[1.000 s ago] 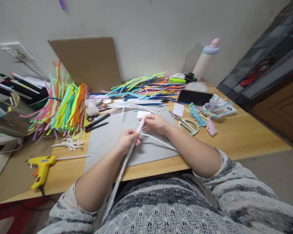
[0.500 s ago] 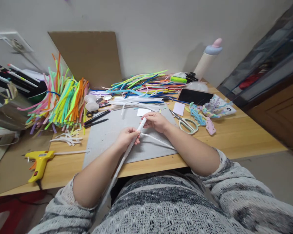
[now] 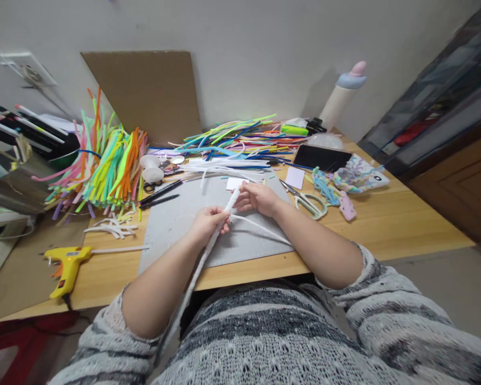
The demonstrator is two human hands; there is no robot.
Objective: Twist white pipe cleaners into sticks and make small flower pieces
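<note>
From here I see the left hand (image 3: 210, 223) pinching the white pipe-cleaner bundle (image 3: 204, 256), probably steadying it; right hand (image 3: 260, 199) at its tip, can't tell if gripping.

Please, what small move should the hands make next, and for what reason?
Perhaps the right hand should move down and take the loose white strand. The left hand pinches the white stem close to where this strand sticks out, so the stem seems steady, while the strand's length toward the right looks unheld.
</note>
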